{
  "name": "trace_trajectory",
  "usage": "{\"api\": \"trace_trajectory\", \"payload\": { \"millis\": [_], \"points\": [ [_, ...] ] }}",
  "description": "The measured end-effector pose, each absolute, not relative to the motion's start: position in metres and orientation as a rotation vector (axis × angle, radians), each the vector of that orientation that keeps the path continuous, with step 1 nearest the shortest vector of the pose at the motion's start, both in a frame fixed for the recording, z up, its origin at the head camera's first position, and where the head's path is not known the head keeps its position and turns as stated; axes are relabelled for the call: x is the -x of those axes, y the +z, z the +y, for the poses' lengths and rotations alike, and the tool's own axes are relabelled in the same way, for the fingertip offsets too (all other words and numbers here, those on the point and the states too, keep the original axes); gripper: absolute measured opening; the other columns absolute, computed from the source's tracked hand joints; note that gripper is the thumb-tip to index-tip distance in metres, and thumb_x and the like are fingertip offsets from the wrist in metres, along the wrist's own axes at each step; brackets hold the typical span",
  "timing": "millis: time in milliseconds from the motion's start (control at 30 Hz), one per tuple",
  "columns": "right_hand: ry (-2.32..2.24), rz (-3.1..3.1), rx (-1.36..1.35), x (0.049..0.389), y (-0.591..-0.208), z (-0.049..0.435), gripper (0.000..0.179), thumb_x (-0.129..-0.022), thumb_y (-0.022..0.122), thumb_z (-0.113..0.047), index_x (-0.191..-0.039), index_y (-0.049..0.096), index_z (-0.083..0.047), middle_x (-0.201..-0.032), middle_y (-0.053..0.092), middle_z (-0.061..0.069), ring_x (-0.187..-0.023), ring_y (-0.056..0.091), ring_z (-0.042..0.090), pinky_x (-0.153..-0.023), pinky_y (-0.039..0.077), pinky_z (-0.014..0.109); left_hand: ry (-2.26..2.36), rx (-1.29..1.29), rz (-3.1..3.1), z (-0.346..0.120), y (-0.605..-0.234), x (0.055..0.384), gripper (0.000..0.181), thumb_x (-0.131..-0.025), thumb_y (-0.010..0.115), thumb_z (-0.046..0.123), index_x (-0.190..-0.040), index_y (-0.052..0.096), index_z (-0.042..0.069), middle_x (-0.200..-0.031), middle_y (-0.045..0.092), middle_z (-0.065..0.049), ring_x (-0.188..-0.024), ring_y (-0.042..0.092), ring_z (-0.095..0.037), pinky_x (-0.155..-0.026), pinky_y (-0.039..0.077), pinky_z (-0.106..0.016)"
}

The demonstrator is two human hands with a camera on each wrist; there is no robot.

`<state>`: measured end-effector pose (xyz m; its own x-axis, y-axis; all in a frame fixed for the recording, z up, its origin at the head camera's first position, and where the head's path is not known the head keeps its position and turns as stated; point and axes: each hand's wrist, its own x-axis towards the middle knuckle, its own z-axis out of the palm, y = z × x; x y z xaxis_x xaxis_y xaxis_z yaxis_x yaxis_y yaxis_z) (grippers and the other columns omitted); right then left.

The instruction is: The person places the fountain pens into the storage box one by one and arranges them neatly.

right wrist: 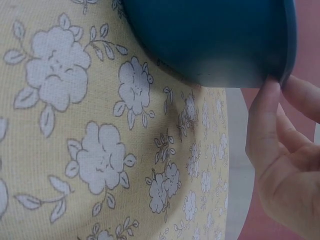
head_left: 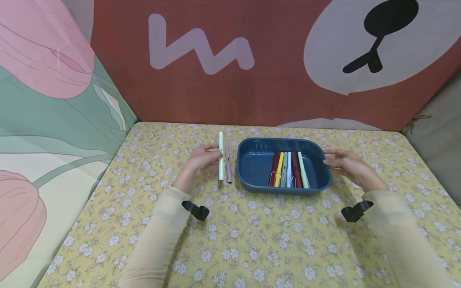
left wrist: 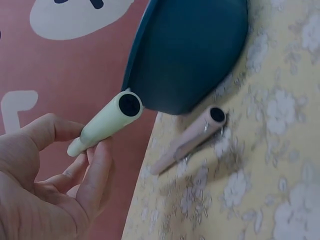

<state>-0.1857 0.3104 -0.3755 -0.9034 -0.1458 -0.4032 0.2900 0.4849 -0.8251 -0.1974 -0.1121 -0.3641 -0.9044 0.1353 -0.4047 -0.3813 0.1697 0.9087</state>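
Note:
My left hand (head_left: 203,159) pinches a pale green pen (head_left: 221,172) between thumb and fingers; in the left wrist view its dark round end faces the camera. Just right of it, a mauve pen (head_left: 228,164) with a metal clip lies on the table. A dark blue plastic tray (head_left: 252,166) stands to the right of that. Inside, several pens lie side by side, among them a yellow pen (head_left: 279,170), a light blue pen (head_left: 289,170) and a light green pen (head_left: 303,170). At the tray's right end my right hand (head_left: 347,166) grips the rim with thumb and fingertips.
A yellow floral cloth (head_left: 230,240) covers the table. Behind the table's far edge rises a red patterned backdrop (head_left: 201,96), with a flowered one (head_left: 54,128) at the left. Small black cameras sit on both wrists.

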Motion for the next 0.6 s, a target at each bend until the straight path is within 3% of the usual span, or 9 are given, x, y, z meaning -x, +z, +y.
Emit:
{"api": "trace_trajectory", "payload": {
  "millis": [100,167,433,600],
  "points": [
    [-1.408,2.316,-0.122,0.185,-0.375,0.31,0.066,-0.099,0.052,-0.026,-0.151,0.019,-0.001,-0.108,0.051,-0.016,-0.088,0.055,-0.014,-0.08,0.053,0.012,1.8,0.21,2.055,-0.107,-0.362,0.198,0.055,-0.089,0.056,0.008,-0.143,0.043,0.01,-0.129,0.056,-0.018,-0.099,0.061,-0.019,-0.097,0.054,-0.034],
    [-1.409,2.317,-0.119,0.185,-0.375,0.31,0.066,-0.099,0.052,-0.026,-0.151,0.02,0.0,-0.106,0.051,-0.018,-0.088,0.055,-0.013,-0.08,0.053,0.012,1.819,0.2,2.047,-0.103,-0.36,0.198,0.055,-0.089,0.056,0.007,-0.142,0.044,0.008,-0.129,0.057,-0.019,-0.094,0.061,-0.016,-0.098,0.054,-0.035],
    [-1.396,2.334,-0.128,0.186,-0.376,0.309,0.065,-0.099,0.051,-0.025,-0.151,0.02,0.0,-0.116,0.05,-0.004,-0.087,0.056,-0.012,-0.08,0.054,0.013,1.825,0.182,2.047,-0.087,-0.357,0.2,0.055,-0.087,0.054,0.006,-0.141,0.045,0.006,-0.115,0.057,-0.01,-0.088,0.057,-0.013,-0.099,0.053,-0.038],
    [-1.397,2.327,-0.129,0.186,-0.376,0.309,0.064,-0.1,0.05,-0.023,-0.152,0.019,0.0,-0.124,0.047,0.003,-0.087,0.055,-0.013,-0.08,0.054,0.013,1.796,0.152,2.081,-0.077,-0.356,0.199,0.052,-0.086,0.054,0.008,-0.138,0.048,0.006,-0.115,0.06,-0.012,-0.086,0.059,-0.013,-0.096,0.055,-0.036]
  ]
}}
